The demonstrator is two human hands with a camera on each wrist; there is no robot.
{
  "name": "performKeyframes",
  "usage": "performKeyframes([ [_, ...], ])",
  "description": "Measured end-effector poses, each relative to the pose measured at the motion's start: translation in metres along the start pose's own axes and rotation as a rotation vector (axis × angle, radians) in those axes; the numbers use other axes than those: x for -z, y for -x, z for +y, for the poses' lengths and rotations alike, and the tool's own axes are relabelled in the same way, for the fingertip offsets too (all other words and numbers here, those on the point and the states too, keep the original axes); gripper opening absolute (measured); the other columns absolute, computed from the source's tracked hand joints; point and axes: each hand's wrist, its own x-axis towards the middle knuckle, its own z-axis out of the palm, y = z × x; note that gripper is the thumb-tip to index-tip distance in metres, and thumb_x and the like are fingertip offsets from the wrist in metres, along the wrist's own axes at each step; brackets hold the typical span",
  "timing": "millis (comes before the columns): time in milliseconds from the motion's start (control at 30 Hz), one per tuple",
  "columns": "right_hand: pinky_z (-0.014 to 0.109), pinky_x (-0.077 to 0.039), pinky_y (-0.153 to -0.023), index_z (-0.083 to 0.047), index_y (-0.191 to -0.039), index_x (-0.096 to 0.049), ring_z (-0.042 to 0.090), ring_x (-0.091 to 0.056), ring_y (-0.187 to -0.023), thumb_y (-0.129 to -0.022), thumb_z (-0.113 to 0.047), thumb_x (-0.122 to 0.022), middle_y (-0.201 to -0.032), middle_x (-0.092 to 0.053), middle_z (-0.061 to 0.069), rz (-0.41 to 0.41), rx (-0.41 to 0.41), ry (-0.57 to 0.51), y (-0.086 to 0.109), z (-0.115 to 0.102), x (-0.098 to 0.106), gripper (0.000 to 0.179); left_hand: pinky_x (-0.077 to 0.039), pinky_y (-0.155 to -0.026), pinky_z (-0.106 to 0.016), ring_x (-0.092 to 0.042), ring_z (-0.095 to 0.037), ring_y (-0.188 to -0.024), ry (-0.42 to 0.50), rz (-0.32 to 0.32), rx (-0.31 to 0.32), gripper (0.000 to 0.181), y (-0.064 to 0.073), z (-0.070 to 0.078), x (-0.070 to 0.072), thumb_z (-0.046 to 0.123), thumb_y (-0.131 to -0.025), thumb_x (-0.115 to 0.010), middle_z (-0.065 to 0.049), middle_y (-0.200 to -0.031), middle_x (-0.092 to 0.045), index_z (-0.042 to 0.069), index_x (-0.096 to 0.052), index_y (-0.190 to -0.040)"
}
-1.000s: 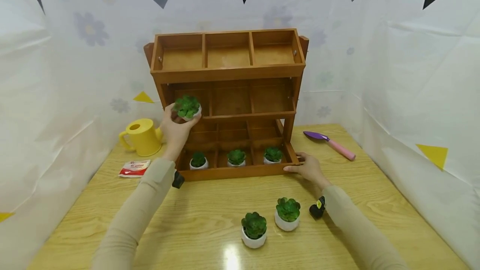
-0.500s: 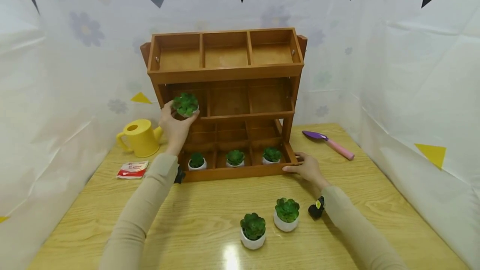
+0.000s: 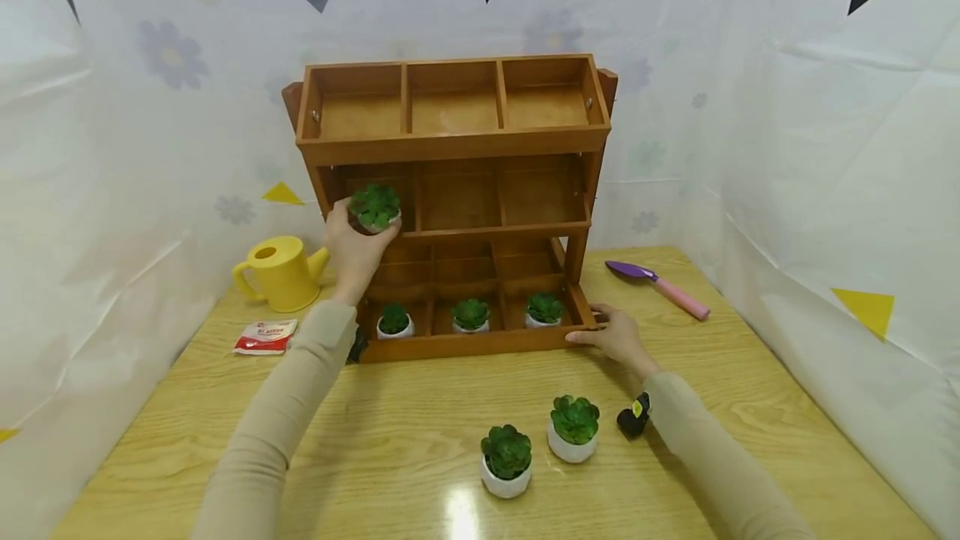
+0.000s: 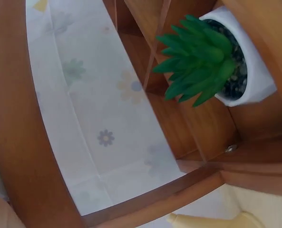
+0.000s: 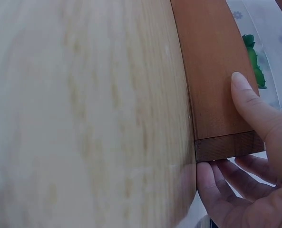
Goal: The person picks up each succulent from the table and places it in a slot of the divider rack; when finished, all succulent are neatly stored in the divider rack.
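Note:
In the head view my left hand (image 3: 356, 248) pinches the white pot of a green potted succulent (image 3: 377, 207). It is at the left compartment of the middle tier of a wooden plant shelf (image 3: 453, 147); whether the pot touches the tier I cannot tell. My right hand (image 3: 617, 338) grips the shelf's lower right front corner; in the right wrist view the thumb (image 5: 247, 97) lies on the front board and the fingers bend round its end. Three potted succulents stand in the bottom tier, the left one (image 3: 394, 322) also filling the left wrist view's upper right.
Two more potted succulents, one (image 3: 506, 461) nearer and one (image 3: 573, 429) farther right, stand on the table (image 3: 397, 440). Left of the shelf are a yellow watering can (image 3: 288, 277) and a red-and-white packet (image 3: 266, 337). A purple trowel (image 3: 660, 288) with a pink handle lies right.
My left hand and its succulent stay at the middle tier's left compartment, shifting only slightly. The right hand keeps its grip on the corner. The head view has shifted a little.

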Motion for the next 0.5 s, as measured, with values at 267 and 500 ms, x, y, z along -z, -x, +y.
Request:
performKeyframes([
  [267, 0.05, -0.051, -0.087, 0.002, -0.139, -0.045, 0.043, -0.057, -0.112, -0.077, -0.044, -0.079, -0.126, -0.056, 0.031, -0.001, 0.007, 0.0, -0.001, 0.001, -0.001, 0.084, -0.042, -0.094, -0.052, -0.051, -0.039, -0.108, -0.1, -0.049, 0.032, 0.067, -0.005, 0.007, 0.003, 0.031, -0.07, -0.082, -0.024, -0.117, -0.053, 0.0, -0.053, -0.122],
  [500, 0.051, -0.05, -0.089, 0.002, -0.14, -0.045, 0.043, -0.056, -0.114, -0.077, -0.043, -0.079, -0.128, -0.055, 0.03, -0.006, -0.004, -0.007, 0.0, 0.0, 0.001, 0.084, -0.044, -0.094, -0.051, -0.051, -0.039, -0.108, -0.166, -0.119, 0.072, 0.067, -0.011, 0.012, 0.005, 0.031, -0.07, -0.082, -0.025, -0.116, -0.053, -0.002, -0.051, -0.12],
])
